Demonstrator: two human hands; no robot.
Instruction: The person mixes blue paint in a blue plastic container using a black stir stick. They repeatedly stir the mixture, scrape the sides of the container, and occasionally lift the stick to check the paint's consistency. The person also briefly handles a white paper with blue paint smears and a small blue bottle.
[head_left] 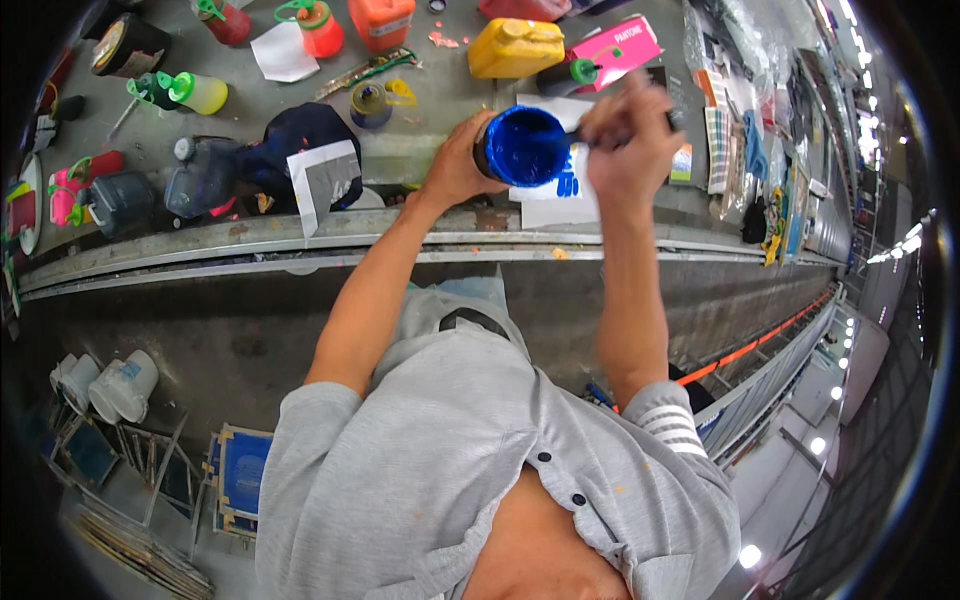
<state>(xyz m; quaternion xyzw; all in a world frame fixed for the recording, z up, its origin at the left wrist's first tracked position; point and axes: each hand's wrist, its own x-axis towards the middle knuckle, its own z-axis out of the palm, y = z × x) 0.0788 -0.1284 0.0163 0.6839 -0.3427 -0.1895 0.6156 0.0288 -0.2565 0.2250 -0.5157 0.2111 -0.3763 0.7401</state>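
My left hand (458, 163) is wrapped round the side of an open jar of thick blue paint (527, 148), its mouth tilted toward me over the table. Blue coats the jar's inner wall and rim. Closed round a dark stick-like tool (577, 137), my right hand (632, 140) is slightly smeared by motion. The tool's left end reaches the jar's mouth; its exact kind I cannot make out. Partly hidden behind the jar and right hand, a white sheet (540, 213) bears blue paint marks.
Behind the jar stand a yellow jug (516, 48), a dark green-capped bottle (567, 77) and a pink box (618, 50). Left lie a dark cloth (300, 135) and several paint bottles. Colour swatch strips (716, 150) lie right. A metal rail (240, 243) edges the table.
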